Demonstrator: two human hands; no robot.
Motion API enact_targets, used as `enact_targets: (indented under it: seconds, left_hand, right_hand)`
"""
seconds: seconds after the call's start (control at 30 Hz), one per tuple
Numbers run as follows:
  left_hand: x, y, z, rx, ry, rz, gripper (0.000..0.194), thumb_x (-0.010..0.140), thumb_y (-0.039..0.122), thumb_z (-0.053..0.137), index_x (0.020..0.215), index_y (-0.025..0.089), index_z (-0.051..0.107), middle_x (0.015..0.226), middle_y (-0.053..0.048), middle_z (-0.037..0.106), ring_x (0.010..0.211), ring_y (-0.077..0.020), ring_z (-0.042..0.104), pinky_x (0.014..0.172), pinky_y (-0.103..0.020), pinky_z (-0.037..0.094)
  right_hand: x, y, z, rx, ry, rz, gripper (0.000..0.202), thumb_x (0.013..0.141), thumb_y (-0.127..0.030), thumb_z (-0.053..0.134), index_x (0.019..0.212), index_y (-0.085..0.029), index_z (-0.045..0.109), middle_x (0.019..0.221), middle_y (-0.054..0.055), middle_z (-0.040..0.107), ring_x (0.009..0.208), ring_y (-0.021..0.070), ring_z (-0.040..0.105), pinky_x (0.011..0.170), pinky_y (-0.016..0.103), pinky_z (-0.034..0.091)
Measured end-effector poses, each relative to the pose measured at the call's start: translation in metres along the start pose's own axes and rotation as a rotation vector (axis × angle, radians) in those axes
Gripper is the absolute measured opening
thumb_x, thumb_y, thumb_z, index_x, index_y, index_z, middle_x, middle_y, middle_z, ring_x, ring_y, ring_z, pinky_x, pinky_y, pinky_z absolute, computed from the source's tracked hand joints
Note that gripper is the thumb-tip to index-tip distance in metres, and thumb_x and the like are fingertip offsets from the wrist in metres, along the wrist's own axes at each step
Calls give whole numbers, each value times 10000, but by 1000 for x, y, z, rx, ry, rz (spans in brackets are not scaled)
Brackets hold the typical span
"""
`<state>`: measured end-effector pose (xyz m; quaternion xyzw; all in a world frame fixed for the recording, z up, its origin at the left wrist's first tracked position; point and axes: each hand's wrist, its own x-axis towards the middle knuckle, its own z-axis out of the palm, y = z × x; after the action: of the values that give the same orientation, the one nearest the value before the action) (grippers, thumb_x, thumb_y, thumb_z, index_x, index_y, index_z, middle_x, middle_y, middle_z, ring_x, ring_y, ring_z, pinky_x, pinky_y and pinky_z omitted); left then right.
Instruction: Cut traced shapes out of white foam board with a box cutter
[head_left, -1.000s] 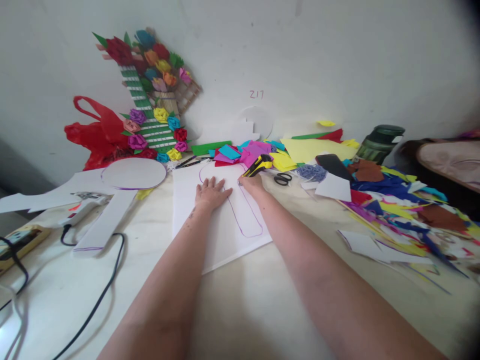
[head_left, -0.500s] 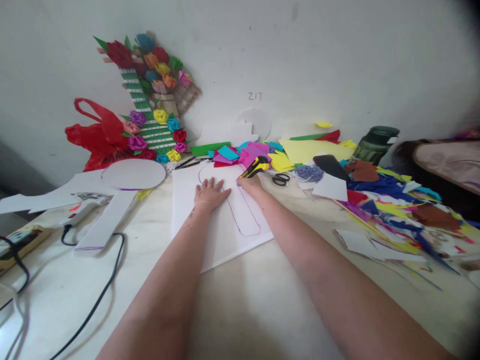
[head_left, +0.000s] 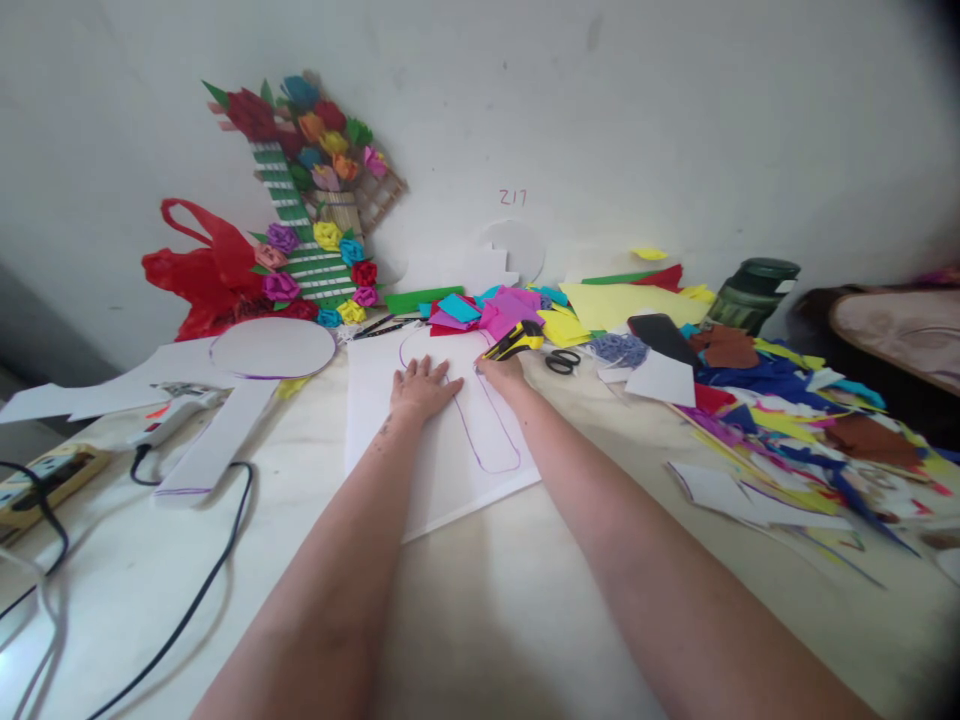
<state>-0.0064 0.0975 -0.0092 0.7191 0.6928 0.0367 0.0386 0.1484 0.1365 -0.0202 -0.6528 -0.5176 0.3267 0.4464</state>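
A white foam-like board point(head_left: 435, 480) lies on the table, with a purple outline of a rounded head and a long handle drawn on it. My left hand point(head_left: 422, 388) rests flat on the board, fingers spread, over the left part of the outline. My right hand point(head_left: 501, 370) is closed round a yellow and black utility knife point(head_left: 514, 341), low on the board at the right side of the outline. The knife's tip is hidden by my fingers, so I cannot tell whether the blade touches the line.
Left are a white paddle-shaped cutout point(head_left: 274, 348), a glue gun point(head_left: 174, 415), cables and a power strip point(head_left: 52, 488). Black scissors point(head_left: 562, 361), a phone point(head_left: 664, 338), a dark bottle point(head_left: 752, 296) and colourful scraps point(head_left: 810, 420) lie right. Paper flowers point(head_left: 322, 235) decorate a frame behind.
The view has shifted very slightly. Both hands stay at nearly the same place on the board, and the knife is still in my right hand.
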Motion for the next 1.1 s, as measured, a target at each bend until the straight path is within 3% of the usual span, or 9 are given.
enact_targets:
  seconds: [1.1]
  left_hand:
    - [-1, 1, -1, 12, -18, -6, 717, 807, 705, 199, 1432, 355, 237, 1533, 7, 121, 1394, -256, 77, 1102, -497, 97]
  right_hand:
    - [-11, -5, -7, 79, -8, 10, 169, 628, -215, 582, 771, -152, 648, 869, 67, 679, 882, 196, 628, 798, 282, 492]
